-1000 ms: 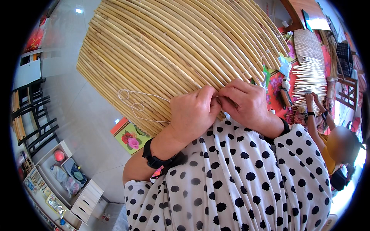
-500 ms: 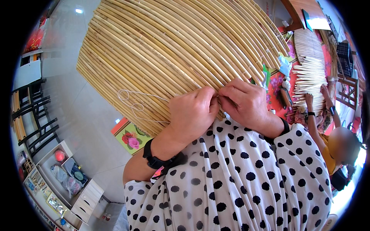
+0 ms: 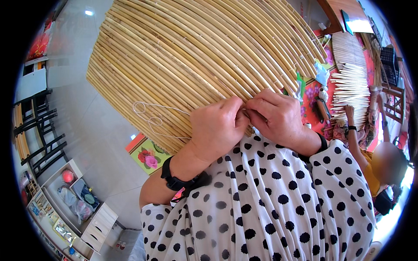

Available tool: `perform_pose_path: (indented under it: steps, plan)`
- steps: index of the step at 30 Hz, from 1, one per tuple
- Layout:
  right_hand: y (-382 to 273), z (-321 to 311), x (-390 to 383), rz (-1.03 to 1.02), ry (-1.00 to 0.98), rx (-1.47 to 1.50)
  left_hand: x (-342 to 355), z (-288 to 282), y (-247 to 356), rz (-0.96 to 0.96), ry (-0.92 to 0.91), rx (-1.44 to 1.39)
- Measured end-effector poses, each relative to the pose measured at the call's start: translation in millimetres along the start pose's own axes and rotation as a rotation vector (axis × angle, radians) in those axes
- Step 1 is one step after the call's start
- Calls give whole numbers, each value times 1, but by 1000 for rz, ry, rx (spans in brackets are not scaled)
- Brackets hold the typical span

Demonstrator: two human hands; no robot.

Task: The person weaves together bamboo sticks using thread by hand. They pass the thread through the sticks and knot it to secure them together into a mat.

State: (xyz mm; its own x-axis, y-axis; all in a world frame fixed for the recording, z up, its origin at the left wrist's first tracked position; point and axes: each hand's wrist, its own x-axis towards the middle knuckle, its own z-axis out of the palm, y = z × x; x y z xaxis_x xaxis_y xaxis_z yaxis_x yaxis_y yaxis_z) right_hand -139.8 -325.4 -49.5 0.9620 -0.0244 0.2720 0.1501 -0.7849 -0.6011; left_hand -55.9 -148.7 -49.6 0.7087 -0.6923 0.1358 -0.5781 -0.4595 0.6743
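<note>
A large mat of yellow-brown reed sticks (image 3: 183, 56), bound side by side with white thread stitches, spreads out in front of me. My left hand (image 3: 217, 124) and my right hand (image 3: 276, 115) meet at its near edge, fingertips pinched together and almost touching. Whatever lies between the fingertips is hidden by the fingers. A loose white thread (image 3: 154, 121) lies in loops on the mat, and its strands run under my left hand. The near ends of a few sticks show just below my fingers.
On the right, a co-worker's hand (image 3: 349, 111) touches a pile of pale sticks (image 3: 350, 87) on a red floral cloth (image 3: 311, 111). Black-framed folded furniture (image 3: 37, 122) and a pale drawer unit (image 3: 93, 232) stand at left. A wooden table (image 3: 337, 13) is at the far right.
My hands stay at the same spot, with only a slight shift of the fingers. The co-worker's farther hand has moved right, away from the pale sticks.
</note>
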Motion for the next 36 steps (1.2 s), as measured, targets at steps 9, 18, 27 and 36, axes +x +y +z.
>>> perform_pose_path:
  steps: [9,18,27,36]
  plan:
    - [0,0,0,28,0,11,-4,-3,-4,24,49,-59]
    - [-1,0,1,27,-3,17,-3,1,-3,46,73,-27]
    - [-2,-1,2,32,-20,4,-4,1,-6,11,83,-54]
    - [-1,0,1,31,-13,7,1,-3,-2,71,66,-18]
